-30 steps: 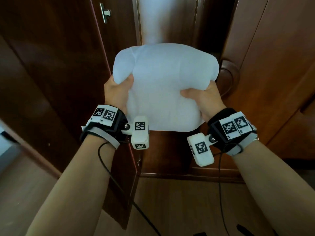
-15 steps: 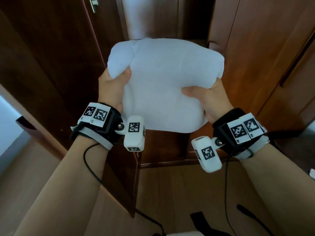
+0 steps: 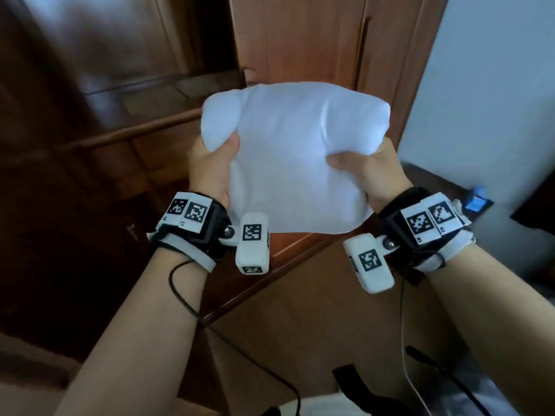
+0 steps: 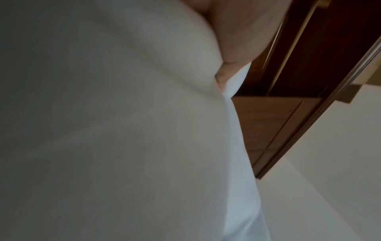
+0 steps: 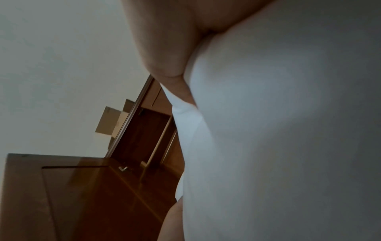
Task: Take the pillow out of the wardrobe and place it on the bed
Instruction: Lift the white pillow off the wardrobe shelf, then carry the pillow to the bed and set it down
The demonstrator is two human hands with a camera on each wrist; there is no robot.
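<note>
A plump white pillow (image 3: 294, 154) is held in the air in front of me, clear of the dark wooden wardrobe (image 3: 300, 37). My left hand (image 3: 210, 166) grips its left edge with the thumb pressed into the top. My right hand (image 3: 369, 172) grips the right edge the same way. In the left wrist view the pillow (image 4: 123, 130) fills most of the picture beside my left hand (image 4: 237, 32). In the right wrist view the pillow (image 5: 288, 130) bulges against my right hand (image 5: 169, 40). The fingers under the pillow are hidden. No bed is in view.
An open wardrobe door (image 3: 60, 205) stands at the left, another door panel (image 5: 62, 195) shows in the right wrist view. A white wall (image 3: 486, 94) is at the right, with a blue object (image 3: 477, 199) on dark furniture. Cables (image 3: 186, 295) hang from my wrists over the wooden floor (image 3: 300, 325).
The view has swung to the right: the wardrobe has slid left and a white wall has come into sight. Both hands keep the same grip on the pillow.
</note>
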